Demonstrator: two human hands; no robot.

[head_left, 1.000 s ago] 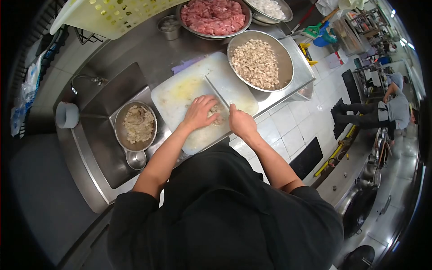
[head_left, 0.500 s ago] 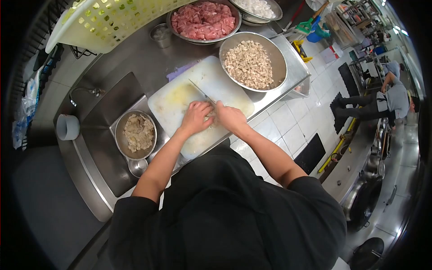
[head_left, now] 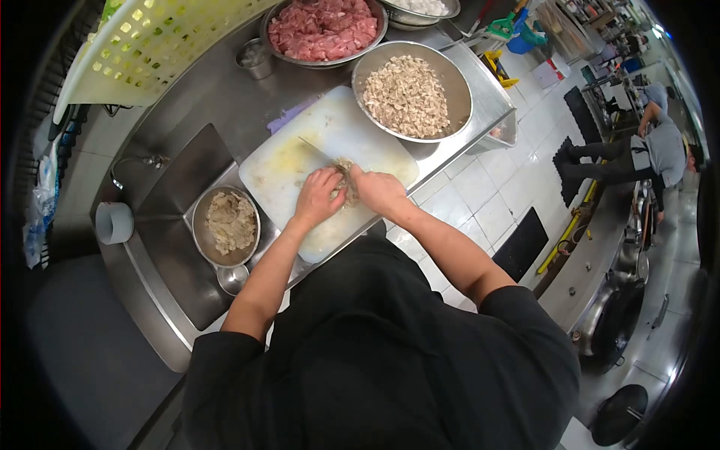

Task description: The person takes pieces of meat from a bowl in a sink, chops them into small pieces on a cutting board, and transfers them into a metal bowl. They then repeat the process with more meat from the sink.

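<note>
On the white cutting board (head_left: 266, 165), my right hand (head_left: 377, 193) is wrapped round the handle of a knife (head_left: 315, 149). Its blade slants away toward the upper left, low over the board. My left hand (head_left: 319, 196) is closed, with bent fingers over pale brown food pieces (head_left: 343, 163) beside the blade. More bits of this food lie between my two hands, partly hidden under the fingers. A steel bowl (head_left: 463, 84) of chopped light-brown pieces (head_left: 405, 94) rests at the board's far right corner.
Left of the board, a bowl (head_left: 198, 236) of wet, pale lumps (head_left: 231, 223) sits at the sink (head_left: 154, 247), above a small metal cup (head_left: 232, 279). Behind stand raw meat (head_left: 322, 30) in a bowl and a yellowish basket (head_left: 142, 52). Another person (head_left: 660, 146) stands far right.
The view has shifted slightly, so the board and bowls appear a little further up and left. Some food pieces now show above my fingers by the blade. Both hands keep their grip.
</note>
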